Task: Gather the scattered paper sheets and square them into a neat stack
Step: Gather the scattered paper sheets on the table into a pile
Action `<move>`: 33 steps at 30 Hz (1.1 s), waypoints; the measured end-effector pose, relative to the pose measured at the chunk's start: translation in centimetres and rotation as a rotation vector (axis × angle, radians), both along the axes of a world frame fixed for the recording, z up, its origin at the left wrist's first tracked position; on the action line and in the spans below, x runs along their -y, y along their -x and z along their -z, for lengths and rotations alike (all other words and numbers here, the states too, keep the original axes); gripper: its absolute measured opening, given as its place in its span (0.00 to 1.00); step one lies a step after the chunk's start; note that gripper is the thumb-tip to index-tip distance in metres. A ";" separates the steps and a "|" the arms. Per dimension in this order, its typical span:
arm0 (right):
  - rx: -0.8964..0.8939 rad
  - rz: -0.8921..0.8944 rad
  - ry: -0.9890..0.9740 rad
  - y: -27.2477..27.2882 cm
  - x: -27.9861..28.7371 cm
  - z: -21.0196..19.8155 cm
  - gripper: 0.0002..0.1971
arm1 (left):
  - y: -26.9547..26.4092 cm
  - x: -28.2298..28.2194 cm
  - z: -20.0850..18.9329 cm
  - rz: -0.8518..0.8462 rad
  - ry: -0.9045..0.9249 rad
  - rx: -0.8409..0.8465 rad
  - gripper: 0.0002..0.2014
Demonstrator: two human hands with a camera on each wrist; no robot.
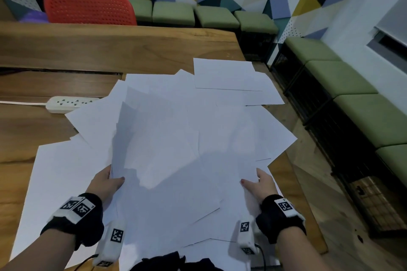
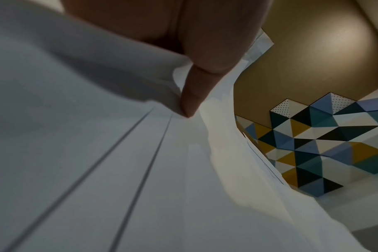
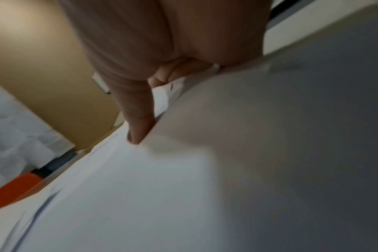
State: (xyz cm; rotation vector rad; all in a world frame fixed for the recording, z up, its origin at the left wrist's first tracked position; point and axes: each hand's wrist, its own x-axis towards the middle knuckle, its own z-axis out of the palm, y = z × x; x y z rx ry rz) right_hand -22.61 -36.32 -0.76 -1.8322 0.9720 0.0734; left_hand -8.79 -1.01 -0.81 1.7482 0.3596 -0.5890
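Several white paper sheets (image 1: 176, 138) lie fanned and overlapping across the wooden table (image 1: 66, 50). My left hand (image 1: 112, 179) grips the left edge of a raised bundle, thumb on top. My right hand (image 1: 253, 179) grips the right edge, its thumb also on top. In the left wrist view the thumb (image 2: 190, 102) presses on the layered sheets (image 2: 119, 170). The right wrist view shows the thumb (image 3: 138, 129) on the paper (image 3: 227, 170), with fingers curled beneath. Loose sheets lie flat at the far right (image 1: 226, 75) and near left (image 1: 57, 171).
A white power strip (image 1: 70, 103) lies on the table left of the papers, partly under a sheet. A red chair (image 1: 88, 7) stands behind the table. Green benches (image 1: 352, 99) run along the right, past the table's right edge. Dark cloth (image 1: 171, 262) shows at the bottom.
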 end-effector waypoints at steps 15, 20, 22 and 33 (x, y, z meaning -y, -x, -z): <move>0.287 -0.065 0.882 1.0 1.4 -13.6 0.07 | -0.3 0.1 0.3 -0.002 -0.008 0.007 0.15; 0.377 -0.070 0.888 -0.3 1.1 -15.8 0.08 | -0.4 -0.1 0.4 0.002 0.000 0.010 0.17; 0.406 -0.044 0.913 -0.6 1.1 -16.1 0.07 | -0.2 0.0 0.1 0.009 -0.002 0.018 0.17; 0.768 0.139 0.998 -3.0 -1.6 -19.9 0.07 | -0.5 -0.4 0.9 0.035 -0.063 0.047 0.14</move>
